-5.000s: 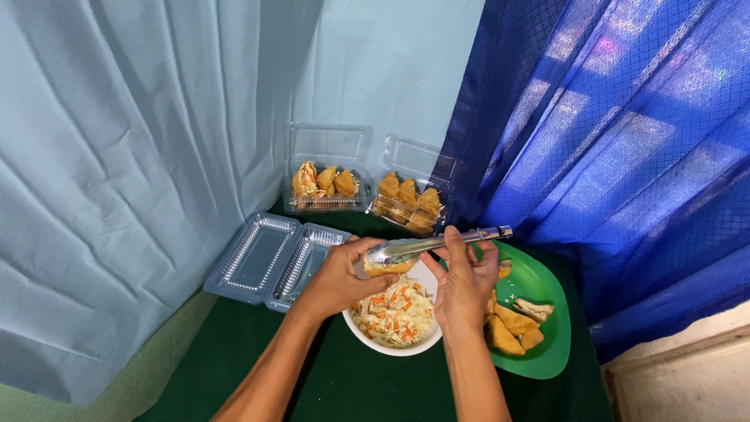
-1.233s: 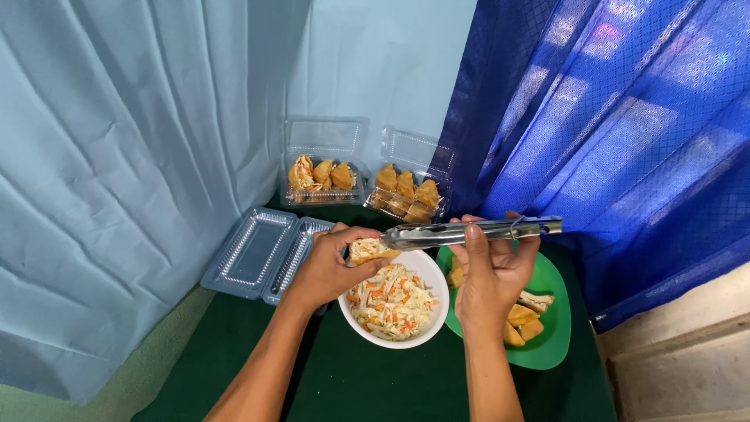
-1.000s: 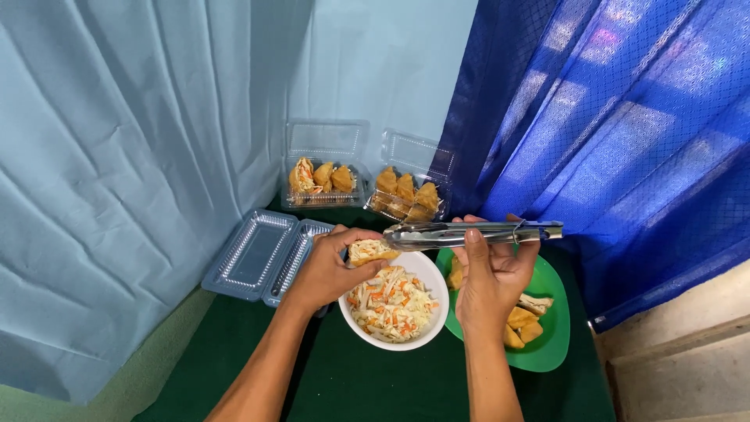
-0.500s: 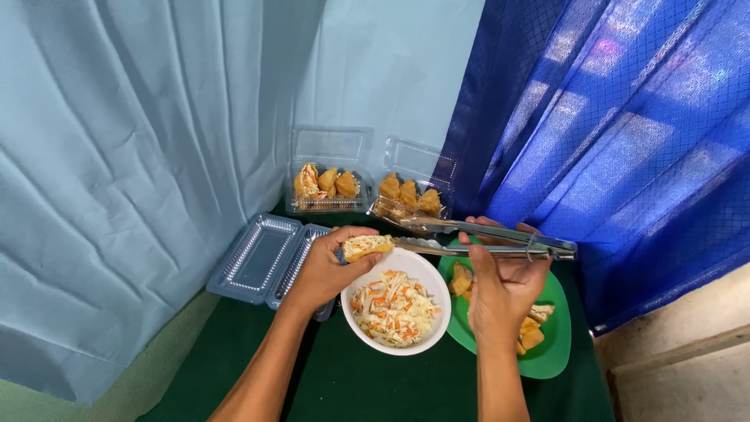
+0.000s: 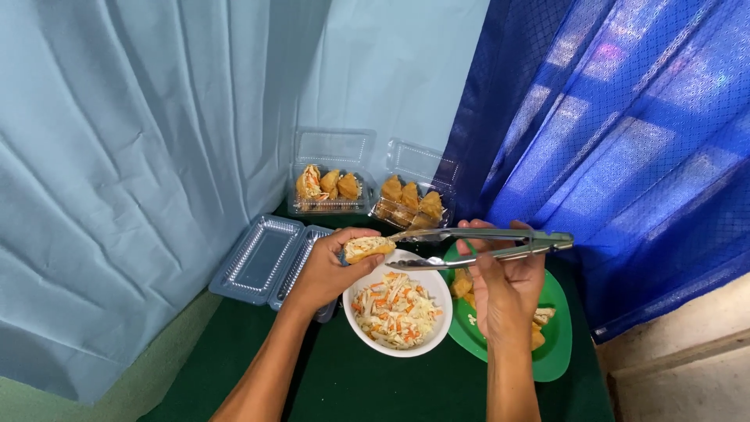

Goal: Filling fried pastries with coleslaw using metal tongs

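Over white bowl (image 5: pixel 437 332) of shredded filling, left hand (image 5: pixel 332 270) grips a stuffed pastry (image 5: pixel 369 248); right hand (image 5: pixel 504 285) clasps metal tongs (image 5: pixel 480 244), tips apart, near pastry.

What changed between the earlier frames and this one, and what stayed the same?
The right hand has swung the metal tongs from low over the white bowl of shredded salad up and rightward, with the tips now open above its rim. The left hand has lifted its stuffed pastry piece off the bowl's edge. Both grips hold. The green plate, the two filled clear boxes and the empty open box stayed put.
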